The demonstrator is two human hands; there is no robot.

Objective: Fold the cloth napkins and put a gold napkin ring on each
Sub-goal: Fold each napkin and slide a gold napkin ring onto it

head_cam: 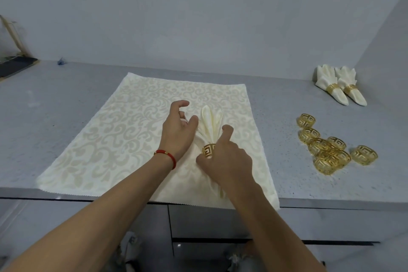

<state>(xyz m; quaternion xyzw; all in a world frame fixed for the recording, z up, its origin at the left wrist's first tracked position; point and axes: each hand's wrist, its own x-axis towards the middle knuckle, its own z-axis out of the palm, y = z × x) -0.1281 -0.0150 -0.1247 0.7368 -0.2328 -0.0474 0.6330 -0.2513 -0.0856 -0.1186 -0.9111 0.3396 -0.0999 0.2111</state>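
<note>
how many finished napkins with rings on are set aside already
2, lying side by side at the counter's far right corner: the left finished napkin and the right finished napkin, each with a gold ring. A third napkin, ringed, is under the hands.

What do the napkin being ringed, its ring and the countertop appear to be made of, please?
Napkin: cream woven cloth with a slight sheen, judging by its soft folds. Ring: probably gold-finished metal, shiny with a cut-out key pattern; plated plastic cannot be ruled out. Countertop: grey speckled stone or composite, matte.
</note>
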